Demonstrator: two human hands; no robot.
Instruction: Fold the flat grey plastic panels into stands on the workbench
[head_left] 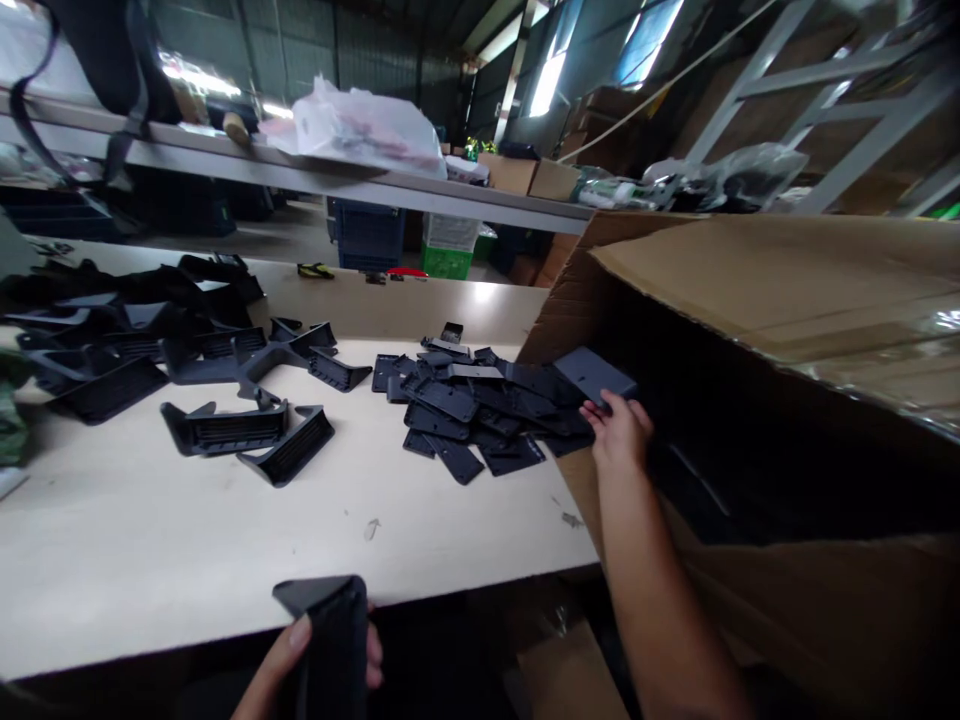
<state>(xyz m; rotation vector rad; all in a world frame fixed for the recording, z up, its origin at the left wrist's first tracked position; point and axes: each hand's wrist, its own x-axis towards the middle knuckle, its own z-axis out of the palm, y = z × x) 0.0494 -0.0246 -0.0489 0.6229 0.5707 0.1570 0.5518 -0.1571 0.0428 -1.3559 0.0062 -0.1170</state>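
Note:
My left hand is wrapped round a black plastic bracket at the front edge of the table, thumb on its near face. At the mouth of a large cardboard box, my right hand grips the lower edge of a flat dark grey plate. Just left of that hand lies a pile of flat black plates, some overlapping the box flap. Two black brackets rest on the table, in front of a larger heap of similar brackets at the far left.
The open cardboard box fills the right side, its inside dark. Behind the white table runs a raised shelf bearing plastic bags and small cartons. Blue and green crates stand beyond it. A strap hangs at upper left.

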